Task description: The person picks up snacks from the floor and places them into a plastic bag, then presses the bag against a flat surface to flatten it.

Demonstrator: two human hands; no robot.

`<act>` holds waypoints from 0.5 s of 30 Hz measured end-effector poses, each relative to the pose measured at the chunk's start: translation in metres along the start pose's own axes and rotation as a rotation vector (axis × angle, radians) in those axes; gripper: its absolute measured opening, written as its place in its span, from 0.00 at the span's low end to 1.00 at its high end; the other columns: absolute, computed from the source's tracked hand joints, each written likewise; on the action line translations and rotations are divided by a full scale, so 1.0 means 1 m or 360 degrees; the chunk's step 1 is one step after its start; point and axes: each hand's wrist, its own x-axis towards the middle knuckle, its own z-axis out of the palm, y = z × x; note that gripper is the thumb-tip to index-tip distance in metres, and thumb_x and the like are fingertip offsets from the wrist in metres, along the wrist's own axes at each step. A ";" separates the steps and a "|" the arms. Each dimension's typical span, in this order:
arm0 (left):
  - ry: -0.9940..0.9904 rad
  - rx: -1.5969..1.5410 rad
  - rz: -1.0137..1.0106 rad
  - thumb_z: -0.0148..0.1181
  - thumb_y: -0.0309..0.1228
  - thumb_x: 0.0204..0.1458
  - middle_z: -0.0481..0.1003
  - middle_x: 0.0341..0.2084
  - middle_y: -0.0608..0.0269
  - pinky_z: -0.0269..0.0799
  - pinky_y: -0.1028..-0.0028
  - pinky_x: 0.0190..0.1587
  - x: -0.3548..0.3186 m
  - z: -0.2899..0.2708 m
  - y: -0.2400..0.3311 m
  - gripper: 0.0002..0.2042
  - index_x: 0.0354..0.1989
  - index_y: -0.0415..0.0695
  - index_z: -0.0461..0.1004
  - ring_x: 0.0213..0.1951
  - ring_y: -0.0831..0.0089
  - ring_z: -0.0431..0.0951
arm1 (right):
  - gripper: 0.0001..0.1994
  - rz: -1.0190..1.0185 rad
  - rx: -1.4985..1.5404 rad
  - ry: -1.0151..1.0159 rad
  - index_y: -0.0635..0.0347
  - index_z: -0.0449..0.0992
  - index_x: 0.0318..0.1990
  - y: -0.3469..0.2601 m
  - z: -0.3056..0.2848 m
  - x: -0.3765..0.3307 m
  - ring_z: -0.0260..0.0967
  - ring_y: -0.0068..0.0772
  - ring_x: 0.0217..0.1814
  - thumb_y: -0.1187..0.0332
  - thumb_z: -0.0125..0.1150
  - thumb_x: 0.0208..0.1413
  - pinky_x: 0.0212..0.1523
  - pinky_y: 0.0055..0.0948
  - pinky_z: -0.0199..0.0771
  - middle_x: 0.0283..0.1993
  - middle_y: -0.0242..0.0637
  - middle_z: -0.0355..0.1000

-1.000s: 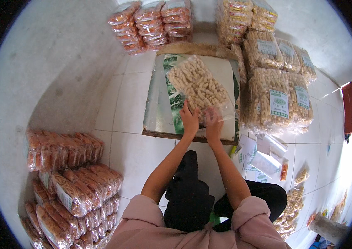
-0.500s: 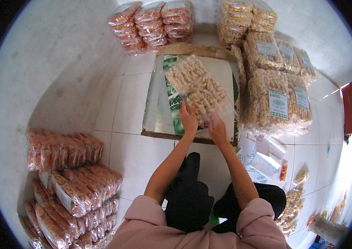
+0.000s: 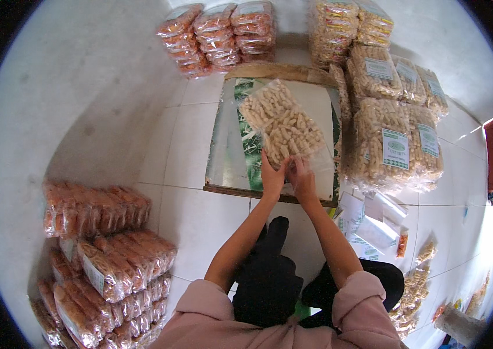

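A clear plastic bag of pale, finger-shaped snacks (image 3: 287, 131) lies slanted on a low wood-edged table (image 3: 218, 157) in front of me. At its near edge, my left hand (image 3: 272, 177) grips the bag, thumb toward the right hand. Close beside it, my right hand (image 3: 302, 181) is closed with its fingertips pinched on the bag's near end. The two hands are almost touching. Loose clear plastic spreads out at the bag's right side. Under the bag runs a green and white patterned strip (image 3: 251, 154) of the tabletop.
Filled bags of pale snacks (image 3: 369, 139) are stacked right of the table. Orange-brown packs stand at the far left (image 3: 217, 35) and near left (image 3: 124, 262). Plastic sleeves and printed sheets (image 3: 377, 224) lie on the tiled floor, with loose snack packs (image 3: 412, 291) nearer me.
My right hand has moved left along the bag's near edge, closer to my left hand, and its fingers have drawn together. The whole view has shifted slightly.
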 end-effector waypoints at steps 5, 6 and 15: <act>-0.0126 -0.0219 -0.0141 0.62 0.44 0.42 0.66 0.46 0.45 0.65 0.70 0.45 -0.006 0.012 0.004 0.43 0.62 0.40 0.42 0.46 0.61 0.69 | 0.14 -0.0030 -0.0207 0.0223 0.62 0.66 0.43 0.007 -0.001 0.004 0.67 0.41 0.29 0.76 0.55 0.46 0.28 0.31 0.68 0.31 0.45 0.65; -0.0136 -0.0202 -0.0149 0.62 0.44 0.43 0.67 0.44 0.45 0.67 0.71 0.42 -0.007 0.014 0.007 0.44 0.62 0.42 0.41 0.43 0.62 0.70 | 0.13 -0.0057 -0.0039 0.0271 0.63 0.67 0.42 0.007 -0.003 0.002 0.67 0.40 0.31 0.75 0.55 0.47 0.29 0.31 0.68 0.31 0.44 0.66; -0.0171 0.0074 0.0134 0.59 0.49 0.44 0.73 0.29 0.55 0.65 0.80 0.20 -0.007 0.001 0.009 0.47 0.64 0.50 0.32 0.23 0.75 0.72 | 0.09 0.0158 0.0325 0.0482 0.65 0.68 0.39 0.011 -0.015 -0.013 0.67 0.41 0.38 0.74 0.52 0.50 0.38 0.32 0.69 0.38 0.44 0.66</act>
